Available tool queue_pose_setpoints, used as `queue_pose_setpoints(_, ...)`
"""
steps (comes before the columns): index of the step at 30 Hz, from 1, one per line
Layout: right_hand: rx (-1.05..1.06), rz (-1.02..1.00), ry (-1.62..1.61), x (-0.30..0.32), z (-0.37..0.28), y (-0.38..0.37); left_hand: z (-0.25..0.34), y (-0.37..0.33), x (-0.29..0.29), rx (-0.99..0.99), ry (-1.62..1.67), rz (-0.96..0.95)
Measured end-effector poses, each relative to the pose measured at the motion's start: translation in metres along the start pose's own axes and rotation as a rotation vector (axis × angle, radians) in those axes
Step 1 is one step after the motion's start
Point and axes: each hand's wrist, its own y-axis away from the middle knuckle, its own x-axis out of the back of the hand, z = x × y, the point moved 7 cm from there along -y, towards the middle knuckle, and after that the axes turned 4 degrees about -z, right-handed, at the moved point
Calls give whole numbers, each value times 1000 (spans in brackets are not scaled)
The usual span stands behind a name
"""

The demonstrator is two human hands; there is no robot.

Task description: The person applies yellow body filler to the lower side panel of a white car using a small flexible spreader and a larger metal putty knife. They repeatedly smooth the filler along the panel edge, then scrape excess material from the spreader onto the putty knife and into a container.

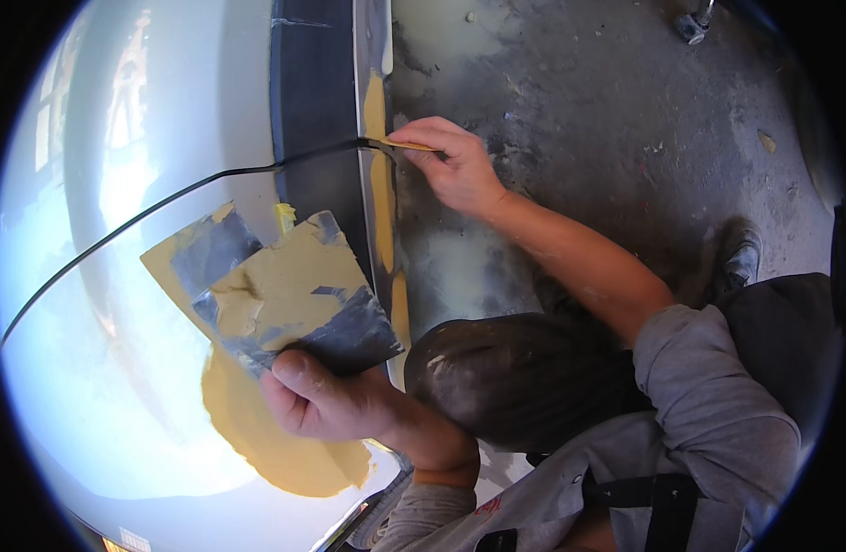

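Note:
My left hand [322,396] grips two flat, dark putty spreaders, the front one [294,294] overlapping the back one [198,258]. Both are smeared with yellow-beige filler. My right hand [460,170] pinches a thin, yellowish spreader [412,145], seen nearly edge-on. Its tip meets the car's lower edge beside the dark panel gap [138,216]. Along that edge runs a strip of yellow filler [382,212], above and below the gap. A broad filler patch [257,432] covers the pale body panel [92,313] behind my left hand and is partly hidden by it.
A dark grey band [313,92] runs along the lower body, with a bit of yellow tape [285,217] near it. My bent knee [515,377] is close to the car's edge. The stained concrete floor [570,110] lies right, with a metal foot [692,28] at the top.

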Motion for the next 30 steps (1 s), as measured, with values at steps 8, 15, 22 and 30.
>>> queue_pose_setpoints(8, -32, 89, 181, 15, -12, -53, 5, 4, 1, -18, -25, 145)
queue_pose_setpoints(15, 191, 24, 365, -8, -33, -14, 8, 2, -4, -11, -20, 95)
queue_pose_setpoints(22, 26, -75, 182, -5, -8, 4, 9, 1, -1, -24, -16, 74)
queue_pose_setpoints(30, -187, 61, -220, 7, 26, -43, 10, 6, 8, -46, -84, 114)
